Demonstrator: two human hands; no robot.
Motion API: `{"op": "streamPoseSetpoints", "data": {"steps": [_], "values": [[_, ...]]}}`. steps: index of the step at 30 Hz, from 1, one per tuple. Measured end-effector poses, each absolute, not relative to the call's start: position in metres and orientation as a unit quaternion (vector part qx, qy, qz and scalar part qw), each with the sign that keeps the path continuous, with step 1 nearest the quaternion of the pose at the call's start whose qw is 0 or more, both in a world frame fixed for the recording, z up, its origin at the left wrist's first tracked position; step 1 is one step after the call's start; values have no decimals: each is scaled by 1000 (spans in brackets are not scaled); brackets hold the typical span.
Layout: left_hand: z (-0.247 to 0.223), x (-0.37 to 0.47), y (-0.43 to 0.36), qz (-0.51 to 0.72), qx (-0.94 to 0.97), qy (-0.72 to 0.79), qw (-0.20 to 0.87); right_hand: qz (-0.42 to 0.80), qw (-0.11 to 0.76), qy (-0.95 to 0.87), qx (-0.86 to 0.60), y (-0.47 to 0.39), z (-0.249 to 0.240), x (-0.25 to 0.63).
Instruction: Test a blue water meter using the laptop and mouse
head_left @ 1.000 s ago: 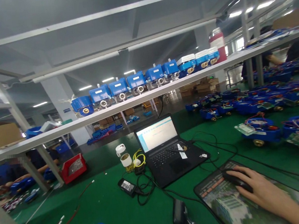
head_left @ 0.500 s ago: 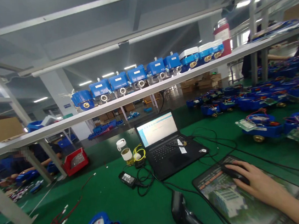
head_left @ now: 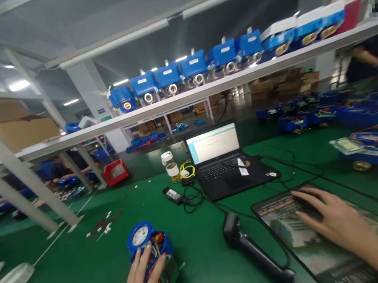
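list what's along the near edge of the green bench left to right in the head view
left hand on a blue water meter → black barcode scanner → mouse pad with the right hand over the mouse

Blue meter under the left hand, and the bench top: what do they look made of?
Meter: blue housing looks like glossy moulded plastic, going by its rounded shell and soft highlights; the dial sits under a clear cover, glass or plastic, hard to tell. The left hand rests on it. Bench top: green matte mat, probably rubber or felt-like sheet, since it shows no glare.

No legible text; laptop screen (head_left: 213,143), labels blurred.
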State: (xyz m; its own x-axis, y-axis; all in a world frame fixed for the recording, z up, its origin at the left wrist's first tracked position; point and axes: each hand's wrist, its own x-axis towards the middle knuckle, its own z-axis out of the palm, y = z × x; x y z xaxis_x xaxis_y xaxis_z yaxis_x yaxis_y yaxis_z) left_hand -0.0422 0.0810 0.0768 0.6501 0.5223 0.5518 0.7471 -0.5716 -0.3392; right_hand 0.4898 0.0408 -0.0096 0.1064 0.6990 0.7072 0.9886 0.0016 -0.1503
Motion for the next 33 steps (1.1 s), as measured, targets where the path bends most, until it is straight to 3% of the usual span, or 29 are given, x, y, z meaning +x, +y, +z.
{"op": "streamPoseSetpoints", "data": {"steps": [3,6,11,14,18,24,33], "values": [[93,-32,70,-207,-853,-394,274,-68,363,-663,-651,35,6,420],[98,-27,68,-226,-841,-432,234,71,305,-670,-673,29,6,354],[95,-28,70,-356,-781,-511,29,142,228,-660,-701,36,1,309],[94,-26,72,-420,-705,-571,-32,254,260,-658,-659,34,20,300],[96,-22,77,-465,-622,-626,-68,433,345,-671,-494,9,54,267],[97,-18,81,-489,-577,-643,-115,490,354,-700,-379,-4,54,215],[92,-20,75,-492,-585,-635,-110,507,354,-701,-356,9,47,208]]}}
